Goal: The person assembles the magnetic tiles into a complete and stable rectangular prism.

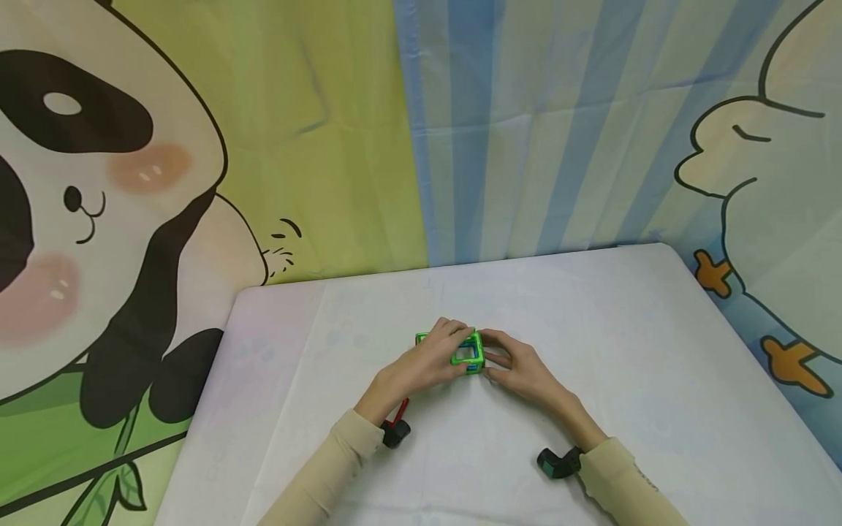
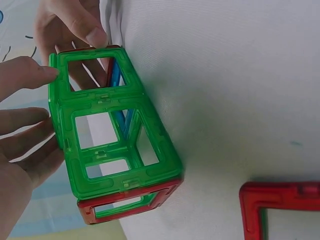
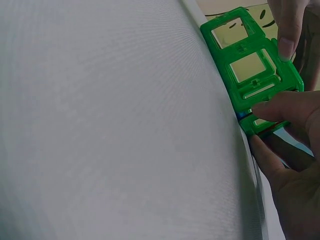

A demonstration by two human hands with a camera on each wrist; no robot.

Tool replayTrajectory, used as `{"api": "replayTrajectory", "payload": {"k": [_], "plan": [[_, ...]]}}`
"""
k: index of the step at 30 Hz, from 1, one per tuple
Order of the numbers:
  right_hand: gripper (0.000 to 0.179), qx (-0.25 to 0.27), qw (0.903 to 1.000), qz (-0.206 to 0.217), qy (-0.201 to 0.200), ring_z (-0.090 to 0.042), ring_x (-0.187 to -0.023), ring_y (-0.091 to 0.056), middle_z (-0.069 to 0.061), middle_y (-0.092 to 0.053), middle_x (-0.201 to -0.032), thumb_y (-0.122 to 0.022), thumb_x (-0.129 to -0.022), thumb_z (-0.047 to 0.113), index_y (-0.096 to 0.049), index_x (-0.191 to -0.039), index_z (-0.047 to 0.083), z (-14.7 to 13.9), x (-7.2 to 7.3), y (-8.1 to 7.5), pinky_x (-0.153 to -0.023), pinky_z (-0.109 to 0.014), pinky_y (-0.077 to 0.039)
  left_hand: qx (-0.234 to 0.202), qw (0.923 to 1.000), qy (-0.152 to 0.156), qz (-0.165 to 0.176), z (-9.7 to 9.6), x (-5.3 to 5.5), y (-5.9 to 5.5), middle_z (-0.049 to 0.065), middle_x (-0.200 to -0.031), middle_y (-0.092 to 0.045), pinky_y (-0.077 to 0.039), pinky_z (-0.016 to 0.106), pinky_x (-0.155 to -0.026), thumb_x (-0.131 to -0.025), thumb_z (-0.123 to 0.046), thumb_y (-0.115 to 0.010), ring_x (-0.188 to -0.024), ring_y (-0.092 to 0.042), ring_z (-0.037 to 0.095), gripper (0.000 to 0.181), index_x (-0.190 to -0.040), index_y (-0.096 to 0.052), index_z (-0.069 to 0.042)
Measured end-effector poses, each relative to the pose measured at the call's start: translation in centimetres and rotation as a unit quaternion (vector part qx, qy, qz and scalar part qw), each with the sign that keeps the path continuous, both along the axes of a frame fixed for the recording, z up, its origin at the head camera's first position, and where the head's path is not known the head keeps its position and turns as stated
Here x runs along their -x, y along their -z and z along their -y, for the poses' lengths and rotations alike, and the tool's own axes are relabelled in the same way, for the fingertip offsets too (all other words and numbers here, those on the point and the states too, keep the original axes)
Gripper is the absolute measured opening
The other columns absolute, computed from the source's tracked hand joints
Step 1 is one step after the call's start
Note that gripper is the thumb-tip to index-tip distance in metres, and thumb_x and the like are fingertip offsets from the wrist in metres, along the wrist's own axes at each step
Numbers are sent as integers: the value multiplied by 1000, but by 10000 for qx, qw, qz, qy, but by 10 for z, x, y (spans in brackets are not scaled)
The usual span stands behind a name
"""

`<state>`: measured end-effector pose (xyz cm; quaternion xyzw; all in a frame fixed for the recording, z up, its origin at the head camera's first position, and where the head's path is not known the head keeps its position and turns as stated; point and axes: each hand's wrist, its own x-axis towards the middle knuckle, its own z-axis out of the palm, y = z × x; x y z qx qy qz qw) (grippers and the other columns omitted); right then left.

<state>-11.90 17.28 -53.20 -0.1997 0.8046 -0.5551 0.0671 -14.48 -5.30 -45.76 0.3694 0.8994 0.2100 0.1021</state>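
A box-like structure of magnetic tiles sits on the table between both hands. Green open square frames make up most of it, with a red tile at one end and blue edges showing inside. My left hand reaches over it and grips it, thumb on one side and fingers on another. At the opposite end from that red tile, my right hand pinches the structure between thumb and fingers. The right wrist view shows its green side with both hands on it.
A separate red tile lies on the white table near my left wrist, partly cut off in the left wrist view. Behind the table hangs a printed curtain with cartoon animals and stripes.
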Motion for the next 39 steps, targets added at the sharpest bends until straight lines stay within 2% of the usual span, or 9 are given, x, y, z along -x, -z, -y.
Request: {"api": "replayTrajectory", "payload": {"k": [10,15,19,25,32,39], "plan": [[69,-8,10000,-17,-6,-39,-140,-50,-21,-51,-149,-67,-88,-12,-45,-151,8,0,0,1,-104,-30,-51,1,10000,-87,16,1,-1,2,10,-147,-51,-49,36,-104,-99,-25,-71,-133,-46,24,60,-150,-49,-3],[68,-30,10000,54,7,-39,-140,-50,-22,-51,-149,-67,-88,-11,-45,-151,5,0,-1,0,-103,-30,-51,-122,9998,-125,-92,6,-4,3,12,-145,-52,-50,36,-101,-97,-23,-73,-130,-47,23,59,-149,-51,-3],[69,-64,9999,118,42,-40,-139,-51,-23,-50,-149,-67,-88,-11,-44,-151,4,1,-2,-1,-103,-30,-52,-223,9992,-294,-128,16,-8,1,13,-145,-52,-50,36,-103,-97,-23,-72,-131,-47,25,57,-147,-53,-2],[70,-121,9997,184,144,-39,-139,-53,-21,-52,-149,-68,-88,-9,-45,-151,9,1,-2,-2,-103,-32,-52,-668,9954,-652,-227,37,-13,-6,16,-143,-54,-50,41,-104,-94,-16,-74,-131,-48,29,55,-142,-55,3],[70,-133,9996,212,163,-39,-136,-55,-21,-52,-149,-68,-87,-9,-46,-151,10,1,-2,-1,-102,-33,-52,-771,9931,-784,-416,53,-21,-8,17,-138,-57,-50,41,-104,-92,-13,-77,-128,-50,31,55,-140,-58,5],[70,-177,9993,262,192,-39,-135,-56,-21,-51,-149,-68,-88,-8,-45,-152,10,2,-2,-2,-102,-33,-52,-905,9907,-994,-232,69,-34,-8,15,-137,-57,-53,39,-100,-90,-11,-79,-127,-51,28,55,-139,-59,4]]}}
